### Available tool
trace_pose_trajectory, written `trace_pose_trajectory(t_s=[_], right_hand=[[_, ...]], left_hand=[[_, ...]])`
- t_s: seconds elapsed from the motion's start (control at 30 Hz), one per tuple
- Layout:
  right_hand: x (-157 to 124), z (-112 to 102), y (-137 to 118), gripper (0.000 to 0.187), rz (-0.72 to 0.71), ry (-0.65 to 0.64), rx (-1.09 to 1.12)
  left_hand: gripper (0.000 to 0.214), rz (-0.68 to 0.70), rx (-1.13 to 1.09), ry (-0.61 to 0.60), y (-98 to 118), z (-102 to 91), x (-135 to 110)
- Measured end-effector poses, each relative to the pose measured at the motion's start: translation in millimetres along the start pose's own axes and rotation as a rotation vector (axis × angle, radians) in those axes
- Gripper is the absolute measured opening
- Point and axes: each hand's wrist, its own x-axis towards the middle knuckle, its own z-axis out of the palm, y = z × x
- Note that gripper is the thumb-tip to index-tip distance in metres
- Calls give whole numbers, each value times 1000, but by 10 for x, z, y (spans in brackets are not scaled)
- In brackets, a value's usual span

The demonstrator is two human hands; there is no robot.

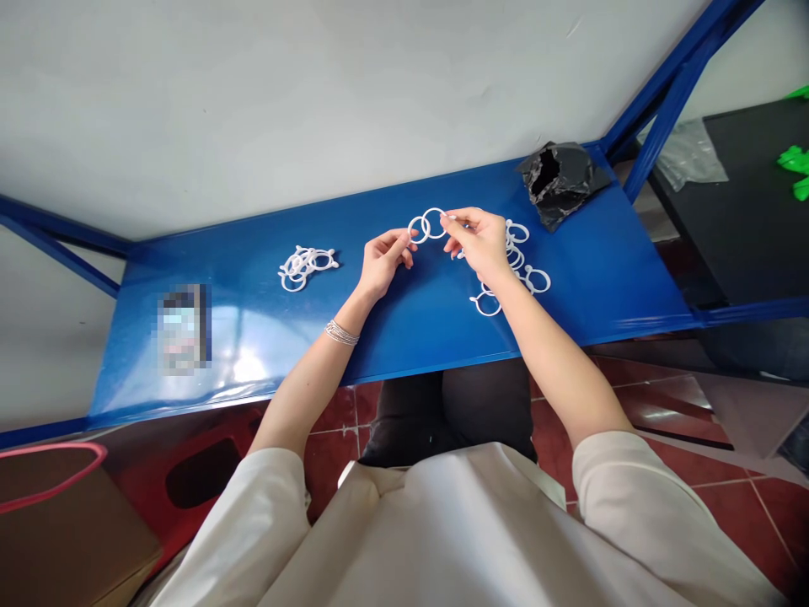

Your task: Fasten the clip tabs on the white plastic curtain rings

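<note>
Above the blue shelf (410,320), my left hand (383,260) pinches a white plastic ring (418,229) between thumb and fingers. My right hand (479,240) pinches a second white ring (435,222), and the two rings touch or overlap between the hands. Under and beside my right hand lies a loose group of white rings (524,270). A smaller pile of white rings (305,265) rests on the shelf to the left of my left hand. A bracelet sits on my left wrist.
A crumpled black plastic bag (559,179) lies at the shelf's back right. A blurred phone-like object (183,327) lies at the left. Blue frame posts (663,101) rise on the right, next to a black table (746,211) with green pieces. A cardboard box (63,539) stands below left.
</note>
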Motion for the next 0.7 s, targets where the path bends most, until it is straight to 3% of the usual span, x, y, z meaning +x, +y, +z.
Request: trace_pose_trajectory(t_s=[0.3,0.47,0.7], right_hand=[[-68,-33,-42,72,-95,-80,-198],[-80,-41,-96,81,-145,-83,-290],[-70,-40,-43,81,-126,-74,-294]], left_hand=[[33,-11,41,41,-18,5,21],[37,-18,54,54,-11,8,22],[34,-11,-14,-3,37,4,-8]])
